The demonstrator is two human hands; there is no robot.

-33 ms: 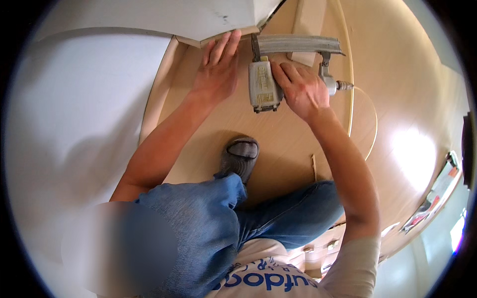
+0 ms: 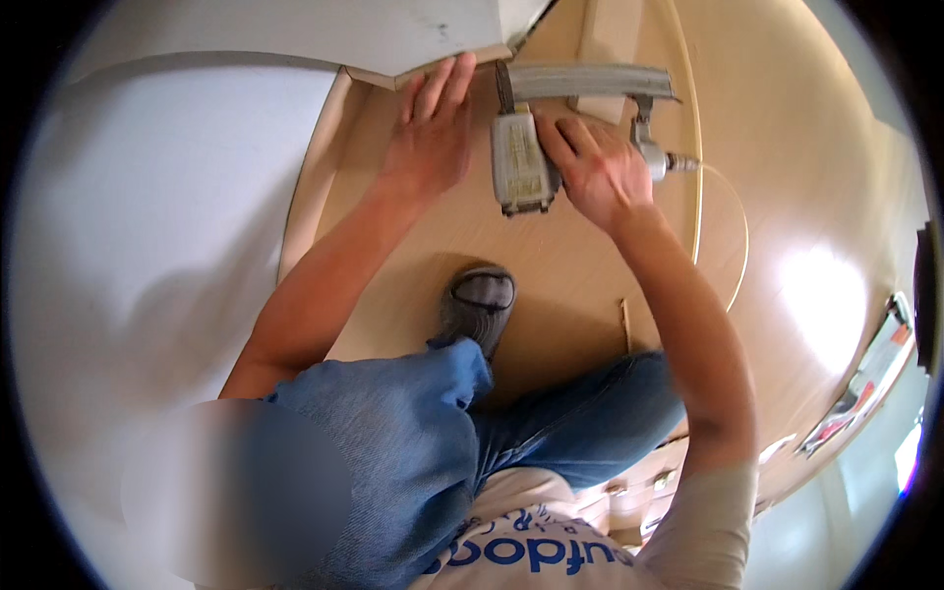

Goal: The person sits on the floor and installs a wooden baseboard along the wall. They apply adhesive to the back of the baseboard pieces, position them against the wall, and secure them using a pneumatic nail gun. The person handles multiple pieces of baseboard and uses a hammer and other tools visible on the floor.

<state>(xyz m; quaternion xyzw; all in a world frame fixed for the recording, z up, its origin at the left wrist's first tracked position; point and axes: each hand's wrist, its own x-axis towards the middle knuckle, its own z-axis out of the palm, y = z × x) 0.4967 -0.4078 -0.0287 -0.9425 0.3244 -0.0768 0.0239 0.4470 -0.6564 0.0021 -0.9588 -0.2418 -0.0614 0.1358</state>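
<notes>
My right hand (image 2: 602, 169) is wrapped round the handle of a grey pneumatic nail gun (image 2: 521, 162). The gun's long metal magazine (image 2: 590, 81) points off to the right, and its dark nose touches or nearly touches the wooden skirting strip (image 2: 401, 77) by the wall corner. On the left of the gun, my left hand (image 2: 430, 133) lies with fingers extended, the tips against that strip at the foot of the wall. The thumb of this hand is hidden. An air hose (image 2: 736, 197) leads away from the gun's fitting.
White wall panels (image 2: 197, 187) rise on the left and at the far side. A curved wooden strip (image 2: 320, 157) edges the left wall. A pale board (image 2: 605, 49) lies on the wood-toned floor (image 2: 777, 197) beyond the gun. My shod foot (image 2: 477, 305) is close by.
The view has shifted slightly, so the gun, hands and foot sit a little higher. Both hands keep the same places and the right hand keeps its grip on the nail gun.
</notes>
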